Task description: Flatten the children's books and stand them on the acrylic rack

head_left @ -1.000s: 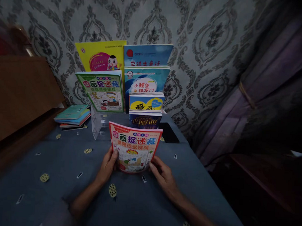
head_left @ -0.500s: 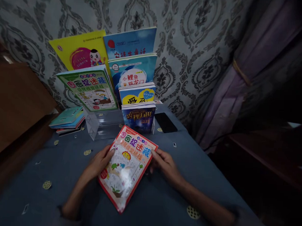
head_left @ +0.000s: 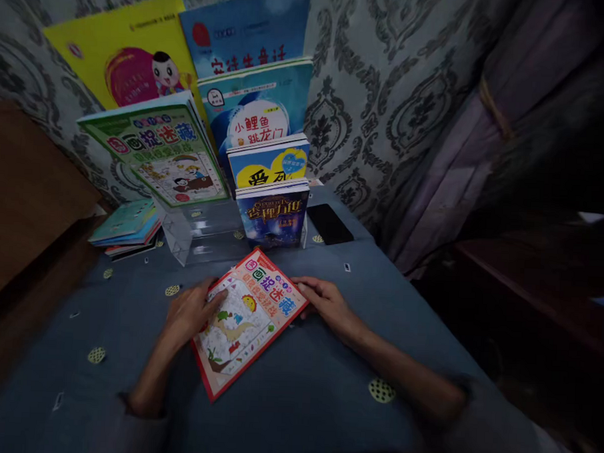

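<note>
Between my hands is a red-bordered picture book (head_left: 245, 321), its cover up and turned at a slant just over the table. My left hand (head_left: 191, 315) grips its left edge, thumb lying on the cover. At the upper right corner my right hand (head_left: 326, 308) pinches the book, thumb on top and fingers partly hidden underneath. Beyond it stands a clear display rack (head_left: 176, 238) with books in tiers. A green picture book (head_left: 169, 157) leans on its left side, and a dark blue book (head_left: 272, 215) stands at the front right.
A stack of books (head_left: 126, 225) lies left of the rack. To the rack's right lies a black phone (head_left: 329, 224). The table (head_left: 335, 388) has a blue-grey patterned cloth. A tied curtain (head_left: 449, 173) hangs at the right, and a brown panel (head_left: 28, 194) stands at the left.
The picture book has turned clockwise and lies flatter, with the glare gone from its cover. Both hands keep hold of it. The view has tipped down and come closer to the rack.
</note>
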### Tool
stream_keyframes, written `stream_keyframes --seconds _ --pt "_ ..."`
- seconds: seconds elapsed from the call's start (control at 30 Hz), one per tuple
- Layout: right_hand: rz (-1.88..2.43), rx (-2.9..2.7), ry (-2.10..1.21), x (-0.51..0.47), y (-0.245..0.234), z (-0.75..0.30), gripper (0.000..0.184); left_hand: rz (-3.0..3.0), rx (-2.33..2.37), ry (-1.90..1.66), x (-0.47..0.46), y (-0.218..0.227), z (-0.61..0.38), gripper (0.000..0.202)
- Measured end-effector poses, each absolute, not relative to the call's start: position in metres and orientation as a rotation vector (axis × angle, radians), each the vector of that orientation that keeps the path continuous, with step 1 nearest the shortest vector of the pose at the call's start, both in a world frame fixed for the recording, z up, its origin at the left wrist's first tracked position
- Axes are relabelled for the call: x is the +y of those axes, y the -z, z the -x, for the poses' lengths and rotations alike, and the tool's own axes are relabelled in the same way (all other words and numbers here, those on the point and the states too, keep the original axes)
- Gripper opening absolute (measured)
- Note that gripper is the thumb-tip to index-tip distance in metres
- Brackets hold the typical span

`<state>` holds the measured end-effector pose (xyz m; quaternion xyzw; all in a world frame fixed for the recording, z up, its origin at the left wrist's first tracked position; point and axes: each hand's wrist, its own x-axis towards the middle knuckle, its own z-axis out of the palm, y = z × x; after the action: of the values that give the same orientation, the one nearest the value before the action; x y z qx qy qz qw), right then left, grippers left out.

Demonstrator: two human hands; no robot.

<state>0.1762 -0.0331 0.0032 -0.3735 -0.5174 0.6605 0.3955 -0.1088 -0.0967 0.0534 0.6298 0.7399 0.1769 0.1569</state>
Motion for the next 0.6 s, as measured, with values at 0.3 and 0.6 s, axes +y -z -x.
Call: stream_keyframes --seconds 0.3,0.6 --pt "1.017 -1.344 -1.752 -0.028 0.007 -0.180 0.051 -2.106 2.134 -0.411 -0.096 -0.045 0.102 0.040" --pt "1.043 -1.433 -1.777 -0.027 0.002 -0.184 0.042 -2.532 1.554 -0.294 -0.064 -0.044 0.063 0.040"
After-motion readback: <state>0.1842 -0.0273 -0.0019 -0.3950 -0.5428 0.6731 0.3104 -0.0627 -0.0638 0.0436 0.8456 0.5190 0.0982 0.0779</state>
